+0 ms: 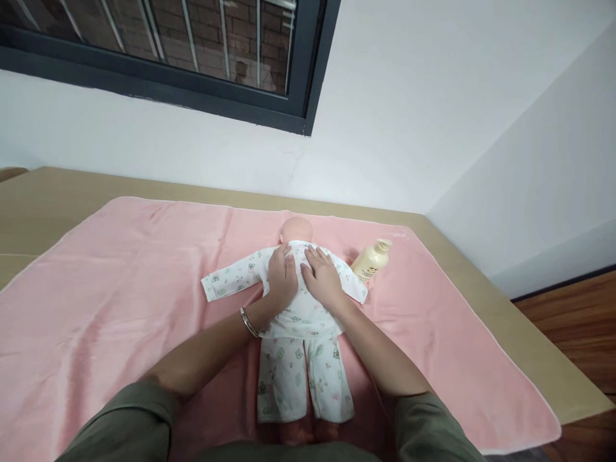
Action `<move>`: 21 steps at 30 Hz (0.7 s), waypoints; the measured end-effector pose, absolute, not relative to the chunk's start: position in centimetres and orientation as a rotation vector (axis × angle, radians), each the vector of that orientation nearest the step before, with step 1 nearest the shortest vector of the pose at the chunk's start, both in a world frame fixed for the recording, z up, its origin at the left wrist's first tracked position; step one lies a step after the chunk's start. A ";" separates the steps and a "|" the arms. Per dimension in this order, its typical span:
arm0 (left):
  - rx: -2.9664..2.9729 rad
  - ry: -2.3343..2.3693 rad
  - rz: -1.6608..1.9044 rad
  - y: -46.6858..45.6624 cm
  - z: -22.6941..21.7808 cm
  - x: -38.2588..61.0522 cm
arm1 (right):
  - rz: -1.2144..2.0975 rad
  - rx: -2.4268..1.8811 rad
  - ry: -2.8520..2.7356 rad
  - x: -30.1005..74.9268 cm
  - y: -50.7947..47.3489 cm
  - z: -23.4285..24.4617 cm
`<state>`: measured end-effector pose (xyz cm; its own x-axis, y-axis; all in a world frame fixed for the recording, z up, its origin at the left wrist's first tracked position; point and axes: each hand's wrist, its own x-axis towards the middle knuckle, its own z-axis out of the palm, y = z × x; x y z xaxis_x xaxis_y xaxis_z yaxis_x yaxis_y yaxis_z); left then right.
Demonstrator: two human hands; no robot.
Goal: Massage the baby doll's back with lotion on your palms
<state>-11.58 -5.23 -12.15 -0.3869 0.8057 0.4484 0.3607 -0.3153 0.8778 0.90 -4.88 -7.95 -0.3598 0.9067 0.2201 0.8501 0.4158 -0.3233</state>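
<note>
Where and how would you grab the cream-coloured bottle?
Likely around the body of the bottle, below its narrower top, coming from the person's right: the doll's sleeve crowds its lower left, while pink cloth lies on its right.

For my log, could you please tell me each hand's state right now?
Left hand: open, resting on the patterned top, holding nothing.
Right hand: open, resting on the same top, holding nothing.

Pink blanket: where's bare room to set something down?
Bare: the pink blanket left of the doll, past its outstretched sleeve; also right of the bottle, to the blanket's right edge. Crowded: the middle, where the left hand and right hand rest on the doll's shirt, and its other sleeve beside the bottle.
</note>
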 end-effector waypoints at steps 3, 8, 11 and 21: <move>1.518 1.584 1.774 -5.1 -12.3 -11.7 | 0.149 -1.638 -2.320 -0.8 -3.7 -7.1; 1.599 1.648 1.793 -4.8 -12.8 -11.9 | 0.059 -1.392 -2.480 -1.1 -4.8 -7.4; 1.707 1.738 1.718 -4.7 -12.7 -11.8 | 0.046 -1.311 -2.454 0.8 -6.9 -8.8; 1.924 1.860 1.425 -5.6 -10.6 -11.6 | -0.050 -1.566 -2.261 1.0 -11.4 -9.7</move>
<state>-11.64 -5.58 -10.55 -0.1909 0.8276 0.5279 0.7249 -0.2438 0.6443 0.96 -11.35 -9.68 -0.3008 0.8938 0.3327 0.9076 0.3755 -0.1880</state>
